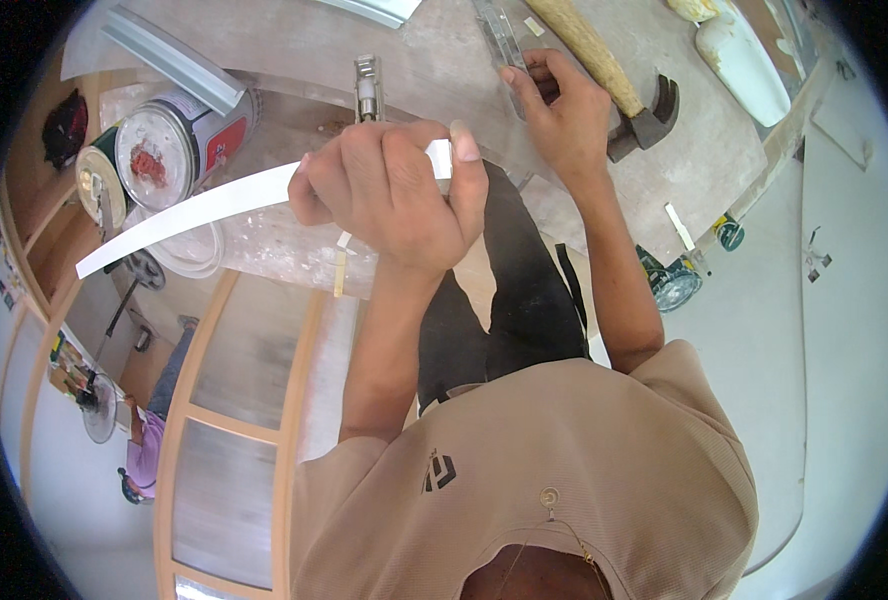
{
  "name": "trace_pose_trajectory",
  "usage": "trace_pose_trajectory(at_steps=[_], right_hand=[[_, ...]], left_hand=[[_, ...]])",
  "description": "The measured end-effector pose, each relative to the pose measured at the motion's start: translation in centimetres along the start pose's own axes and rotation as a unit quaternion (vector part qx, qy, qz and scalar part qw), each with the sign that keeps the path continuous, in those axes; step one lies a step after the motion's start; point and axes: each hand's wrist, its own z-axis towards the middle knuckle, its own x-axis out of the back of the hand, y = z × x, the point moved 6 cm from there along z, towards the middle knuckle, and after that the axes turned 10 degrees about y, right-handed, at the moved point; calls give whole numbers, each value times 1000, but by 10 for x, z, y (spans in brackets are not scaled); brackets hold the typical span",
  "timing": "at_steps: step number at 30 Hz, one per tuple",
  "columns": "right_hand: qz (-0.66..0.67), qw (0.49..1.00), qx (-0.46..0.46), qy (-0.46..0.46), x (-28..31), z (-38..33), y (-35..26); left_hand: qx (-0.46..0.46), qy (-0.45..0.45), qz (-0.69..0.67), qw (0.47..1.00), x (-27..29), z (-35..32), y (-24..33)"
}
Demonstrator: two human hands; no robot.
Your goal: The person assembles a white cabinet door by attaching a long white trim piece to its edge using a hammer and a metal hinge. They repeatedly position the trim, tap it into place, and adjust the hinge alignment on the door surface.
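My left hand (389, 195) is closed around one end of a long, thin white strip (194, 215) that curves away to the left over the edge of the worktable (444, 60). A small metal tool (367, 88) sticks up just beyond its knuckles; whether the hand holds it I cannot tell. My right hand (562, 112) reaches further onto the table, its fingers curled over the near end of a narrow metal bar (499, 38). A hammer (624, 95) with a wooden handle lies right beside that hand.
Two paint cans (169, 148) and a white bucket (192, 250) stand at the left. An aluminium profile (169, 58) lies above them. A wooden frame with glass panels (229, 400) lies below. A white container (742, 55) is upper right, a power tool (674, 282) on the floor. Another person (147, 445) and a fan (99, 412) are lower left.
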Motion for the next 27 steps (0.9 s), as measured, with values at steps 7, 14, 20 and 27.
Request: trace_pose_trajectory(at_steps=[7, 14, 20, 27], right_hand=[[-80, 991, 96, 48, 0, -4, -11], [-142, 966, 180, 117, 2, -1, -21], [-145, 961, 182, 147, 34, 1, -26], [-263, 930, 225, 125, 54, 2, -34]], left_hand=[[-3, 27, -5, 1000, -1, 2, 1], [-1, -99, -36, 994, 12, 17, -4], [-58, -129, -80, 987, 36, 19, -13], [-157, -80, -102, 979, 37, 23, -16]])
